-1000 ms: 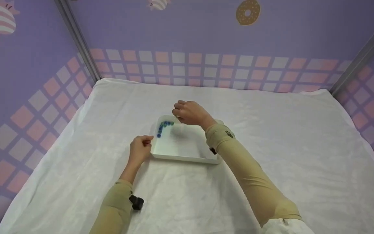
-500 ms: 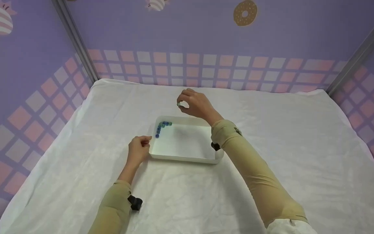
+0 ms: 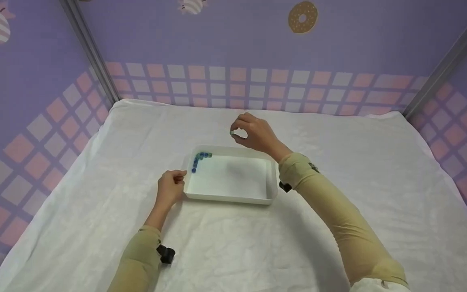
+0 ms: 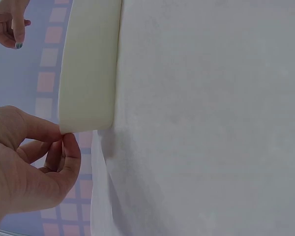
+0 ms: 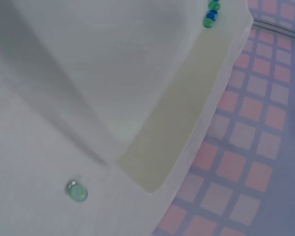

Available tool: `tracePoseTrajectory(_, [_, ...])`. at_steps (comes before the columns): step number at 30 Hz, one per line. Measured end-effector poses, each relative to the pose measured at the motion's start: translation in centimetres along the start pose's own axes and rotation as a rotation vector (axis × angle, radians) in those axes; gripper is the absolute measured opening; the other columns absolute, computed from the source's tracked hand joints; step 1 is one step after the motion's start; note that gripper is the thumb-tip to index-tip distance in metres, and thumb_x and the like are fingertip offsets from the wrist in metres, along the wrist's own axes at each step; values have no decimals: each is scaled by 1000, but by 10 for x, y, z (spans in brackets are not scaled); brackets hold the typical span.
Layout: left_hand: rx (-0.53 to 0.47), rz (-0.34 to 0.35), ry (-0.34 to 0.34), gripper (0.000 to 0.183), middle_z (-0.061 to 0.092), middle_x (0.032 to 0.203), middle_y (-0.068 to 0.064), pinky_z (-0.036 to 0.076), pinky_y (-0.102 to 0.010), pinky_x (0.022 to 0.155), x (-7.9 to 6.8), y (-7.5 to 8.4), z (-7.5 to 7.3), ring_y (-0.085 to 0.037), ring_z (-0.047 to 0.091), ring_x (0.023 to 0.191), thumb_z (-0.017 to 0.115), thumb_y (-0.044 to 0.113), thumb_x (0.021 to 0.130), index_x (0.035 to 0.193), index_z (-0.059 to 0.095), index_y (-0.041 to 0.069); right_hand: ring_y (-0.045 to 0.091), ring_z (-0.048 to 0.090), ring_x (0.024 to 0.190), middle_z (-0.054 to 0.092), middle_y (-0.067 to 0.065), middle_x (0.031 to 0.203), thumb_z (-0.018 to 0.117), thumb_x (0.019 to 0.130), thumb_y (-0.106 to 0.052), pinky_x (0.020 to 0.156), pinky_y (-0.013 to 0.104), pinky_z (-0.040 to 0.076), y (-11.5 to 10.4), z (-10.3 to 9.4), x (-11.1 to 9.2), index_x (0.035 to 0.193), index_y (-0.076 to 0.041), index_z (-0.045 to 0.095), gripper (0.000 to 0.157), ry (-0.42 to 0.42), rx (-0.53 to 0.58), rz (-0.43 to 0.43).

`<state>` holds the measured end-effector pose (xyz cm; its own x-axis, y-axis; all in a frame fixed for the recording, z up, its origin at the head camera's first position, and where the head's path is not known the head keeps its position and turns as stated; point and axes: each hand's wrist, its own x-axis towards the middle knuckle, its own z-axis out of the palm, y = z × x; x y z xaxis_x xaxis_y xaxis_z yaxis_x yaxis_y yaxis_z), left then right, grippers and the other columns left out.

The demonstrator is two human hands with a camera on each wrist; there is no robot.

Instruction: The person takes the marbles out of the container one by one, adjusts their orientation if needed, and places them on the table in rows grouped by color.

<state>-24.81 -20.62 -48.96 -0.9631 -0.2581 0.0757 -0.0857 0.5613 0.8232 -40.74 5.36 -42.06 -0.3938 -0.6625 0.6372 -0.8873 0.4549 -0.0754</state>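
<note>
A white rectangular tray (image 3: 225, 198) lies on the cloth. My left hand (image 3: 170, 187) is at its left side; in the left wrist view, the thumb and fingers (image 4: 71, 157) pinch the rim at a corner. Above and behind the tray's back edge is my right hand (image 3: 255, 132), pinching a small pale green glass bead (image 3: 232, 132) between thumb and fingertip. Blue and green glass beads (image 3: 195, 164) line the tray's back-left corner along two walls. On the cloth outside the tray, the right wrist view shows another green glass bead (image 5: 77, 191); the right hand's fingers are out of that view.
White cloth (image 3: 359, 194) covers the table around the tray. Purple walls with pink and white squares (image 3: 237, 75) enclose the back and both sides, with grey metal posts (image 3: 91, 52) at the corners.
My right hand has risen from over the tray's back wall and moved right, the pinched bead coming into sight. The left hand stays at the tray's left side.
</note>
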Motion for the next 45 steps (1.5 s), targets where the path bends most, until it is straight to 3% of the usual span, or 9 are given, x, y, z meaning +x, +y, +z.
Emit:
tracePoseTrajectory(12, [-14,-5,-6,37,65,109,-28,52,-42,91,-1,0,-1,-35,61,102,48,-12,87,119,66,-9,19,63,84,67,5,92,72,89,-21,72,32,56,12,-22,-41,96,-11,71,13,113,54,66])
tracePoseTrajectory(20, [-11,-9,-1,36,64,109,-27,52,-43,92,0,-2,0,-35,61,103,50,-12,88,120,66,-9,22,63,83,67,8,91,73,88,-20,69,38,57,18,-32,-70,96,-9,71,14,175,144,205])
tracePoseTrajectory(36, [-14,-28,-15,38,63,112,-27,51,-44,94,-1,-1,-1,-36,60,105,48,-12,88,121,65,-9,24,63,79,69,10,88,77,85,-13,64,40,56,26,-40,-114,94,-5,71,13,219,187,365])
tracePoseTrajectory(45, [-24,-37,-8,36,63,109,-26,51,-41,91,-2,1,1,-35,59,103,49,-11,88,120,65,-9,23,64,78,69,11,88,74,87,-14,66,38,57,23,-36,-141,95,-6,71,12,201,259,525])
